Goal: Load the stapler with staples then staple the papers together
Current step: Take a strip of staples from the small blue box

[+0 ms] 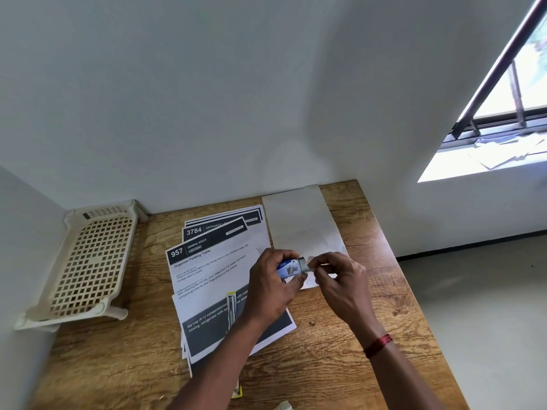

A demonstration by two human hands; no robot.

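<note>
Two hands hold a small blue cardboard staple box (288,268) above a wooden table (384,291).
The left hand (272,288) grips the box; the right hand (340,279) pinches its grey end. The long metal stapler (231,306) lies on fanned printed papers (213,270), partly under the left forearm.

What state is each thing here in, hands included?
Staple box: held above the desk, one end open.
Left hand: grips the staple box.
Right hand: pinches at the box's open end.
Printed papers: loosely fanned, flat on the desk.
Stapler: lies on the printed papers, seemingly opened, partly hidden by the left forearm.
Blank sheet: lies flat by the wall.
Plastic rack: stands on its legs.
</note>
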